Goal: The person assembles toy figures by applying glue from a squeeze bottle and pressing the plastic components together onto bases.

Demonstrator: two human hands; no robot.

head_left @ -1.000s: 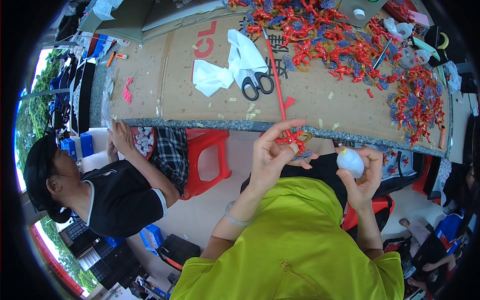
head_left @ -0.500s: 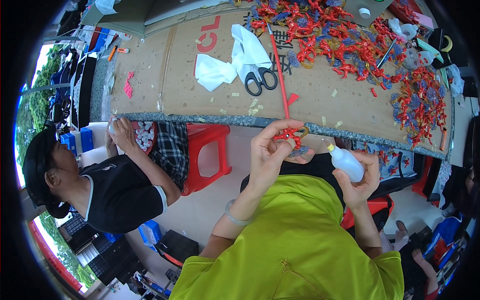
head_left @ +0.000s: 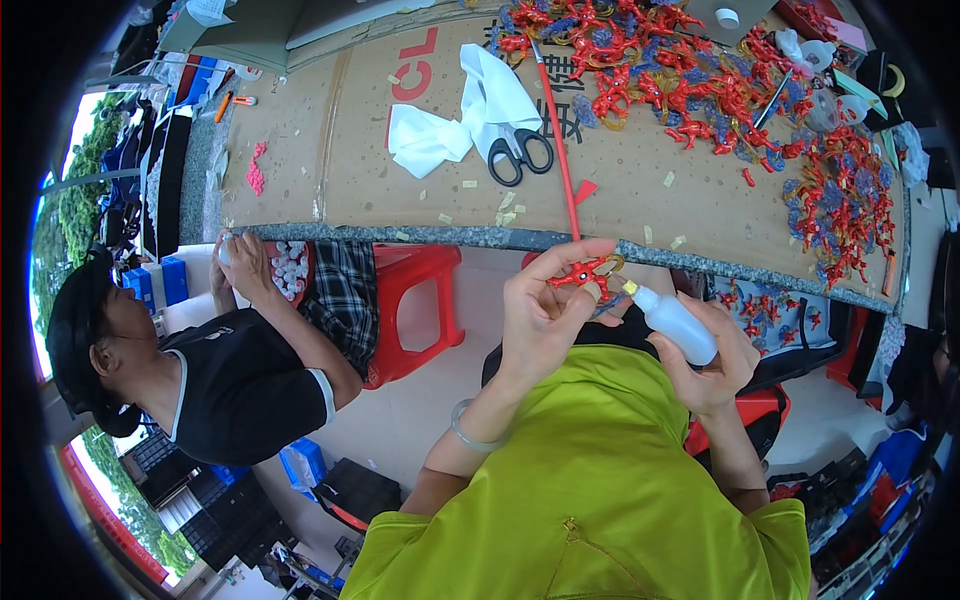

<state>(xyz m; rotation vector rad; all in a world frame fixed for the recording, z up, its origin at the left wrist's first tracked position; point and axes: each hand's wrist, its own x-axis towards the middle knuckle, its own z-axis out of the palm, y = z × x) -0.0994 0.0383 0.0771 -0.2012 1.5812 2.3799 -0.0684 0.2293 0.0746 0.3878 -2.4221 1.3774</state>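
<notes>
Nearest, right hand [head_left: 722, 362] wraps a white squeeze bottle [head_left: 680, 328], thumb on near side, fingers behind, yellow tip aimed left at the held piece; contact between tip and piece can't be told. Bottle looks light, soft-walled, likely a bit slick; best held round the body, lightly, since a hard squeeze could push out contents. Left hand [head_left: 540, 325] pinches a small red figure [head_left: 578, 274] between thumb and fingers, just past the body and near the table edge [head_left: 480, 236]. Figure looks like light, fairly stiff, glossy plastic, so could slip; the thin limbs and amber loop seem the fragile bits. Take hold at the thicker red middle, not the loop. Beyond, on the cardboard sheet [head_left: 280, 120]: a red rod [head_left: 557, 140], black-handled scissors [head_left: 520, 163], crumpled white cloth [head_left: 490, 90]. Farther, to the right, a heap of similar red figures [head_left: 690, 95] with purple parts.
</notes>
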